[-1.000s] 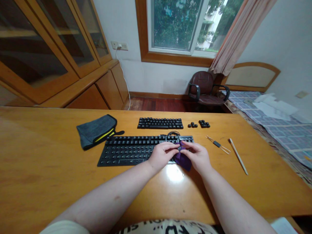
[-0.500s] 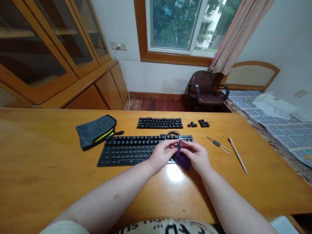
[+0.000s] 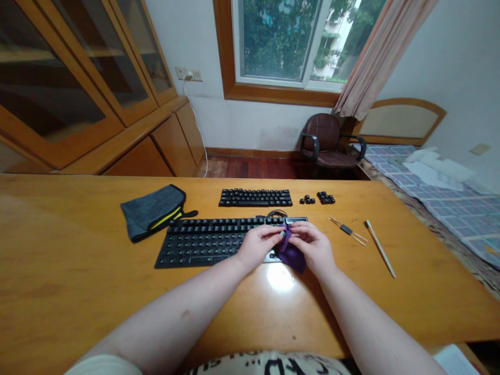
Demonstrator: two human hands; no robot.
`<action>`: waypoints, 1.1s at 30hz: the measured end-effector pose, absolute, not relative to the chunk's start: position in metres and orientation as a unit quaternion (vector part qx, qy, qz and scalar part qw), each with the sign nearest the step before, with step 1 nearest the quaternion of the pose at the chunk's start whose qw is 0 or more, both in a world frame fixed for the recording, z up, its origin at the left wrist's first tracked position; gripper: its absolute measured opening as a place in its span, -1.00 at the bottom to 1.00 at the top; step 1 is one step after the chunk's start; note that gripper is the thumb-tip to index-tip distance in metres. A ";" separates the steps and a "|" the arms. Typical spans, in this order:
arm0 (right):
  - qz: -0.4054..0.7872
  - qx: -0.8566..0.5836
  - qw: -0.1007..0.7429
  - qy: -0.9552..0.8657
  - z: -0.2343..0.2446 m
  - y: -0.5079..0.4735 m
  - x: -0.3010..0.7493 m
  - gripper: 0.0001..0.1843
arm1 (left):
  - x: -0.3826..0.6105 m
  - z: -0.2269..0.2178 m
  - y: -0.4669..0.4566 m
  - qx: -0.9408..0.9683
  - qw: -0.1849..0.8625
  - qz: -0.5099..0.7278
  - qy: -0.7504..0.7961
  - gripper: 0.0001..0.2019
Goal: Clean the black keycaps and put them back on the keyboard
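A black keyboard (image 3: pixel 203 240) lies on the wooden desk (image 3: pixel 78 271) in front of me. Over its right end my left hand (image 3: pixel 255 246) and my right hand (image 3: pixel 314 247) meet, both closed in a pinch. Between them is a purple cloth (image 3: pixel 291 253), which hangs from my right hand down to the desk. My left fingertips pinch something small and dark at the cloth's top edge; I cannot make out what it is.
Behind the keyboard lie a row of loose black keycaps (image 3: pixel 255 197) and two small keycap clusters (image 3: pixel 318 198). A grey pouch (image 3: pixel 154 210) with a yellow zip lies at left. A wire keycap puller (image 3: pixel 347 230) and a thin stick (image 3: pixel 379 254) lie at right. A chair (image 3: pixel 332 140) stands beyond the desk.
The hands have stayed over the keyboard's right end, with small finger movements against the cloth. The view has drifted slightly.
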State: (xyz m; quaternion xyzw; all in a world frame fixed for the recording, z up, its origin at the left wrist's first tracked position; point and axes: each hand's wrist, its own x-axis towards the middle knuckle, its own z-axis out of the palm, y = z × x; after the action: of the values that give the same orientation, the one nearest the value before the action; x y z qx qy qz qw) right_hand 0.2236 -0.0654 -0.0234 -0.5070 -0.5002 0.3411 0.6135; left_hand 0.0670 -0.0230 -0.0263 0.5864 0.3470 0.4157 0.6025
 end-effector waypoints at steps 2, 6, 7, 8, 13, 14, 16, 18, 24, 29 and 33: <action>0.330 -0.520 0.599 -0.512 -0.023 -0.065 0.224 -0.85 | 0.068 -0.028 -0.023 0.565 0.629 0.409 0.342 -0.76; 0.311 -0.567 0.559 -0.519 -0.021 -0.067 0.226 -0.88 | 0.071 -0.033 -0.024 0.496 0.681 0.413 0.346 -0.75; 0.317 -0.568 0.550 -0.524 -0.021 -0.067 0.226 -0.86 | 0.071 -0.033 -0.024 0.491 0.683 0.413 0.349 -0.77; 0.324 -0.564 0.543 -0.531 -0.021 -0.067 0.226 -0.83 | 0.071 -0.033 -0.024 0.490 0.683 0.412 0.351 -0.79; 0.335 -0.545 0.535 -0.552 -0.023 -0.069 0.223 -0.75 | 0.069 -0.031 -0.024 0.554 0.615 0.435 0.353 -0.87; 0.331 -0.547 0.538 -0.549 -0.024 -0.069 0.223 -0.78 | 0.068 -0.031 -0.024 0.568 0.598 0.437 0.357 -0.89; 0.322 -0.547 0.548 -0.545 -0.025 -0.069 0.222 -0.85 | 0.067 -0.031 -0.023 0.585 0.579 0.432 0.368 -0.90; 0.309 -0.546 0.558 -0.543 -0.024 -0.070 0.221 -0.89 | 0.067 -0.031 -0.023 0.590 0.575 0.424 0.376 -0.89; 0.274 -0.558 0.546 -0.562 -0.023 -0.071 0.222 -0.87 | 0.068 -0.028 -0.024 0.583 0.574 0.422 0.389 -0.89; 0.290 -0.548 0.541 -0.569 -0.025 -0.072 0.220 -0.78 | 0.069 -0.029 -0.026 0.584 0.580 0.416 0.386 -0.89; 0.283 -0.561 0.553 -0.547 -0.023 -0.072 0.220 -0.91 | 0.068 -0.029 -0.026 0.579 0.584 0.418 0.386 -0.89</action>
State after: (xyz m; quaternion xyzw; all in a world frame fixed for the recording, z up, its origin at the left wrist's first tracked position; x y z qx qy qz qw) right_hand 0.2195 -0.0725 -0.0228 -0.5609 -0.5471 0.2826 0.5533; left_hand 0.0681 -0.0256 -0.0286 0.5790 0.3862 0.4182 0.5837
